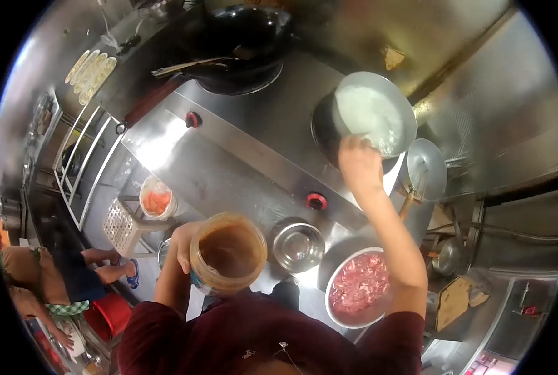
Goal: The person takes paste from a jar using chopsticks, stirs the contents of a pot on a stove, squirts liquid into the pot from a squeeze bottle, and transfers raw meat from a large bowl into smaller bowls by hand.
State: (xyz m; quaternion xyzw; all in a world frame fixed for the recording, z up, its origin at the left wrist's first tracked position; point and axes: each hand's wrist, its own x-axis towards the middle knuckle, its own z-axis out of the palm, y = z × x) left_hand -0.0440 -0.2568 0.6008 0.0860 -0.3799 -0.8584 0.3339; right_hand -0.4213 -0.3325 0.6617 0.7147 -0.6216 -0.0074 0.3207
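Note:
My left hand (pixel 182 248) is wrapped round the side of a wide clear jar (pixel 229 253), whose open mouth faces up and whose inside is smeared with brown residue. My right hand (pixel 359 164) reaches out to a metal pot (pixel 410 128) of cloudy whitish liquid on the stove. Its fingers curl down at the pot's near rim, and their tips are hidden, so I cannot make out what is in them. Near my right forearm is a large bowl (pixel 337 317) of raw sliced meat (pixel 360 284). A steel bowl (pixel 299 247) stands between the jar and the meat.
A black wok (pixel 238 81) with a long handle sits at the back left. Two red-ringed knobs (pixel 316 200) line the stove front. A wire strainer (pixel 427 169) lies right of the pot. A bucket (pixel 158 199) of orange pieces stands by a stool (pixel 126 225). A co-worker (pixel 60 275) is at far left.

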